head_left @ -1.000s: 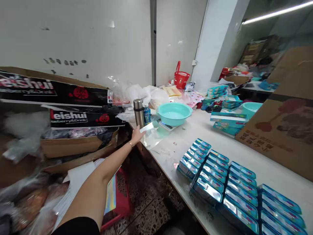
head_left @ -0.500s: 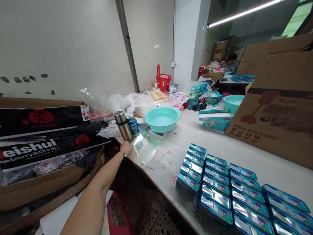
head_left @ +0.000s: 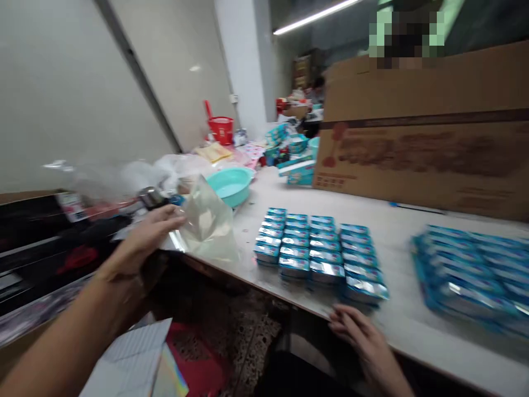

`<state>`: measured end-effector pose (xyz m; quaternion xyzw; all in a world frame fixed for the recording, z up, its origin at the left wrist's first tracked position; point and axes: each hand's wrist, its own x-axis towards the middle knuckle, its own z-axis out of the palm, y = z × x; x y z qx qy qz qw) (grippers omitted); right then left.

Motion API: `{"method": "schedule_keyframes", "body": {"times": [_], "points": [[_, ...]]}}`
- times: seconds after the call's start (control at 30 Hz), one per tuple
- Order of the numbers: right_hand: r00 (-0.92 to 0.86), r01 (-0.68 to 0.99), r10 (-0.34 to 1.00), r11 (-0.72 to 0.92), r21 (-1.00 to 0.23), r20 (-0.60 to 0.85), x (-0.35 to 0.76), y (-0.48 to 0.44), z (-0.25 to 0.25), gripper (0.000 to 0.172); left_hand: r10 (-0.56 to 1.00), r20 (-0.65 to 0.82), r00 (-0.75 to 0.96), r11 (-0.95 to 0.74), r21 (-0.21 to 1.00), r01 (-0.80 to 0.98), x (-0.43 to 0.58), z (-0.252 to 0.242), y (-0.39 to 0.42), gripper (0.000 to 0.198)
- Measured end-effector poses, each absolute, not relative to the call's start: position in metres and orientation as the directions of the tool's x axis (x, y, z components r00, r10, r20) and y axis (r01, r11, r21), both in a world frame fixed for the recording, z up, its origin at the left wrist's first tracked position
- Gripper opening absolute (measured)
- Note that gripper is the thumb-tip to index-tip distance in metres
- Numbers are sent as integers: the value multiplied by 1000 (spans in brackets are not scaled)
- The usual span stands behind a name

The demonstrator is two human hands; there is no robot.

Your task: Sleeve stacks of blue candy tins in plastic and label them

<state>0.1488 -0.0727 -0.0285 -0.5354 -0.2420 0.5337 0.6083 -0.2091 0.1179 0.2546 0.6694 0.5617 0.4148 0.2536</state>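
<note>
My left hand [head_left: 144,237] is closed on the edge of a clear plastic bag [head_left: 206,226], lifted above the left end of the white table [head_left: 289,193]. My right hand [head_left: 359,342] rests at the table's near edge with its fingers stretched out, holding nothing. It lies just below a block of several blue foil-topped packs [head_left: 314,251] set in rows. A second group of the same blue packs [head_left: 471,270] lies further right. The picture is smeared by motion.
A turquoise basin [head_left: 231,184] stands behind the bag, beside a steel flask [head_left: 151,197]. A big cardboard box [head_left: 421,138] runs along the table's back right. A red basket [head_left: 221,128] and more blue boxes [head_left: 289,146] sit at the far end. Black cartons [head_left: 41,242] stand left.
My left hand took the clear bag off the table and drew it back toward me. My view swung right, and my right hand came into sight at the table's edge.
</note>
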Motion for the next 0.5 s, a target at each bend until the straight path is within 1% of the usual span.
{"method": "schedule_keyframes", "body": {"times": [0.03,0.07,0.13,0.2,0.23,0.27,0.3,0.37,0.4,0.43,0.5], "points": [[274,-418,933,-103,-902,-234,141,-72,-13,56,965,256,58,-252,842,476,-189,264,100,37],[223,-461,956,-69,-885,-191,137,-72,1,58,971,228,75,-239,884,403,-168,271,84,39],[176,-577,980,29,-816,-90,140,-75,23,74,981,137,135,-172,941,291,-123,272,56,47],[203,-660,979,149,-736,16,154,-88,36,84,956,43,289,-93,983,161,-73,251,33,58],[229,-686,972,195,-701,47,164,-100,40,85,917,-4,398,-39,994,99,-47,233,22,61],[250,-707,967,217,-673,49,174,-113,41,84,864,-35,502,14,999,45,-22,210,13,61],[278,-726,960,222,-651,17,185,-129,40,82,800,-77,595,79,997,22,2,184,4,59],[355,-747,925,192,-636,-138,208,-159,30,72,715,-100,692,184,982,-48,44,124,-13,56],[406,-742,883,169,-648,-234,220,-173,22,65,699,-78,711,216,971,-106,60,94,-21,56],[467,-724,825,150,-674,-318,231,-186,14,61,678,-85,730,254,959,-124,74,64,-30,58],[575,-657,708,102,-747,-410,251,-204,-4,59,684,-98,722,265,957,-121,92,15,-45,62]]}}
